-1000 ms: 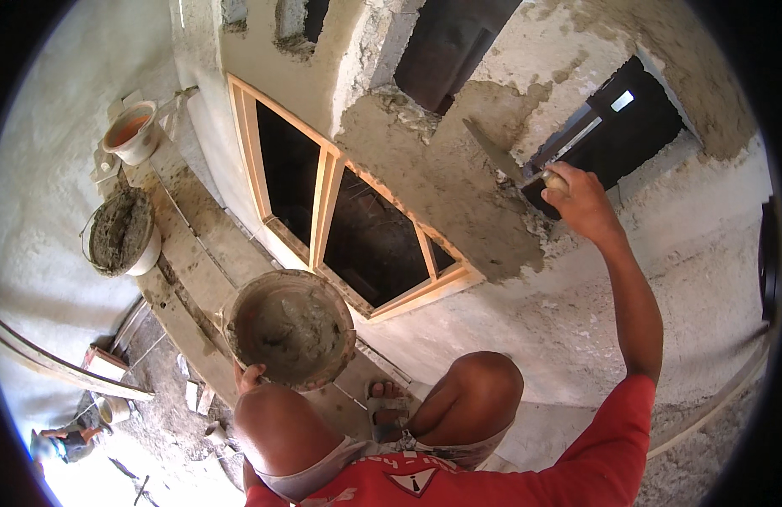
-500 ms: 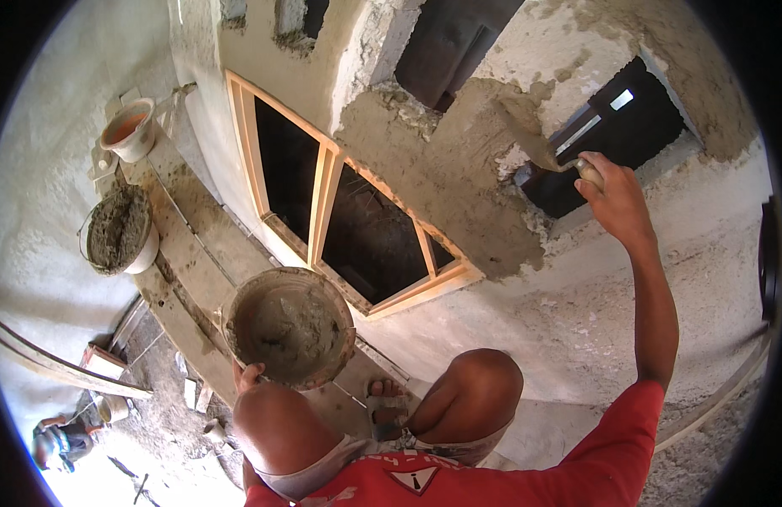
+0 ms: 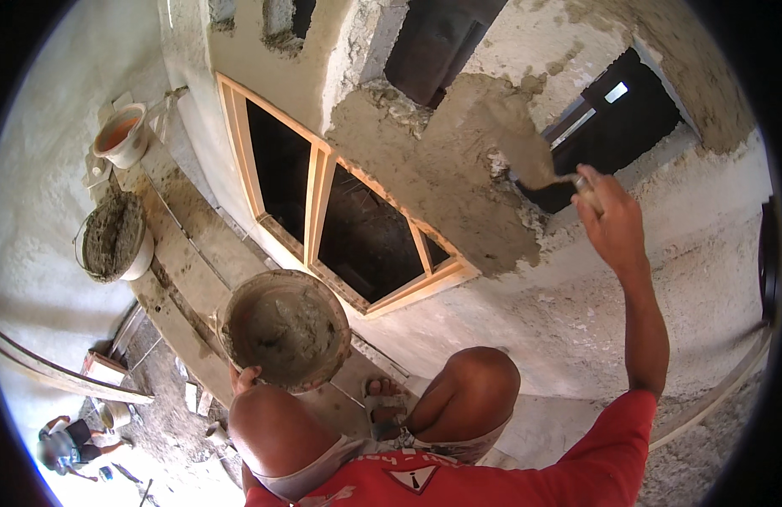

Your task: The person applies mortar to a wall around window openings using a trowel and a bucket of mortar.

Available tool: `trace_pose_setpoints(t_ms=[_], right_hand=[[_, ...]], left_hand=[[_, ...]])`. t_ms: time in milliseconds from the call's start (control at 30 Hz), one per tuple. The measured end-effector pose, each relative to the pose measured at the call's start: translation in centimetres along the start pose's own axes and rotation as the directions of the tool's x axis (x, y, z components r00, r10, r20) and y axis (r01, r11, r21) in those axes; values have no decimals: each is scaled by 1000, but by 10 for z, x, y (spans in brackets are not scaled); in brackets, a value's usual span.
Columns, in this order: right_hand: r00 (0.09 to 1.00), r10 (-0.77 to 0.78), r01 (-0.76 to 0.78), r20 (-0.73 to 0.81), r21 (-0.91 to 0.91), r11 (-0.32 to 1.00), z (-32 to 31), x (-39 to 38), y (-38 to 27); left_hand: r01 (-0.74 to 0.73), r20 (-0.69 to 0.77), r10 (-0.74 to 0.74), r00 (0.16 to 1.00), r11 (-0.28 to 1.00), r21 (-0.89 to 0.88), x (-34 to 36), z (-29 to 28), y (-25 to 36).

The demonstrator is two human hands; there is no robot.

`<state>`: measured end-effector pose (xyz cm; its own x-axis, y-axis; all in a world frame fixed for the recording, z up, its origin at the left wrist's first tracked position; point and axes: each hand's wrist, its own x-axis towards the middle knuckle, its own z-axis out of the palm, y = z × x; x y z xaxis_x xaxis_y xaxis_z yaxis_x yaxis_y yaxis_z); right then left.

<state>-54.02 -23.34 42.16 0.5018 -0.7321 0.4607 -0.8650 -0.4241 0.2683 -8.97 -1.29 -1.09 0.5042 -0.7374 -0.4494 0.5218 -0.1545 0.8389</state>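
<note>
My right hand point(image 3: 609, 215) is closed round the handle of a trowel point(image 3: 530, 155). Its mortar-smeared blade lies against or close to the wet grey plaster point(image 3: 408, 160) on the wall, beside a dark opening. My left hand point(image 3: 245, 378) grips the near-left rim of a round basin point(image 3: 285, 329) by my left knee. Wet mortar point(image 3: 291, 325) lies in the basin. Most of the left hand's fingers are hidden under the basin and behind the knee.
Wooden planks point(image 3: 184, 245) run along the left, bearing a bucket of mortar point(image 3: 116, 237) and a white pail point(image 3: 120, 137) with an orange inside. A light wooden frame point(image 3: 321, 203) stands in the wall. Far below at lower left, another person point(image 3: 65, 444) is near a bucket point(image 3: 114, 414).
My right hand and the trowel have shifted slightly, and the blade now shows more of its face. The person below has moved to the right. The left hand keeps its hold on the basin.
</note>
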Motion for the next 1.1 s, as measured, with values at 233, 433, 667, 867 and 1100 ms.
trace_pose_setpoints(t_ms=[233, 433, 667, 867, 1100], right_hand=[[970, -115, -40, 213, 612, 790, -13, -33, -36], [874, -260, -231, 410, 823, 518, 31, -46, -5], [833, 456, -455, 315, 858, 239, 36, -28, 42], [864, -23, -360, 503, 649, 671, 55, -17, -50], [799, -140, -216, 585, 497, 841, 83, -30, -103]], left_hand=[[5, -11, -5, 1000, 999, -34, 3, -11, -1], [7, -11, -8, 1000, 995, -98, 4, -19, -11], [22, 16, -20, 1000, 996, -91, 0, -14, -18], [44, -104, -49, 993, 998, -53, -23, 5, 23], [-146, 164, 119, 979, 976, 163, -23, 44, 38]])
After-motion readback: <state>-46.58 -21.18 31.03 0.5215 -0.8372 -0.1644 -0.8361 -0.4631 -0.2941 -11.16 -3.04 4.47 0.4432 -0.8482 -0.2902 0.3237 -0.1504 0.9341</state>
